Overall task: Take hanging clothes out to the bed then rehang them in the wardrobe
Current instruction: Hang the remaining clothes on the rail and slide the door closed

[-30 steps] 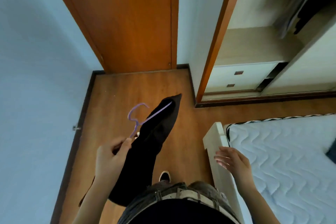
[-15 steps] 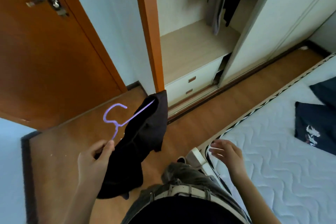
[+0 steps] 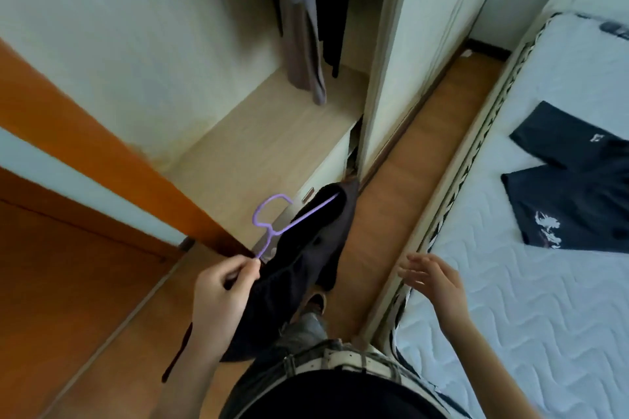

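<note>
My left hand (image 3: 221,292) grips one end of a purple hanger (image 3: 272,221), and a black garment (image 3: 306,255) hangs from it down past my leg. Its hook points up toward the open wardrobe (image 3: 258,146). My right hand (image 3: 432,279) hovers open with fingers spread, over the near edge of the bed (image 3: 510,299), holding nothing. Inside the wardrobe a grey garment (image 3: 303,44) and a darker one (image 3: 335,10) hang above a pale wooden shelf. A dark navy printed garment (image 3: 575,187) lies flat on the mattress at the right.
An orange wooden frame post (image 3: 112,160) runs diagonally left of the wardrobe opening. A pale sliding wardrobe door (image 3: 418,44) stands to its right. A narrow strip of wooden floor (image 3: 401,180) separates wardrobe and bed. My shoe (image 3: 315,303) shows below the garment.
The view has swung right from the room door toward the wardrobe and bed. My left hand still carries the hanger with the black garment; the right hand stays open near the mattress edge.
</note>
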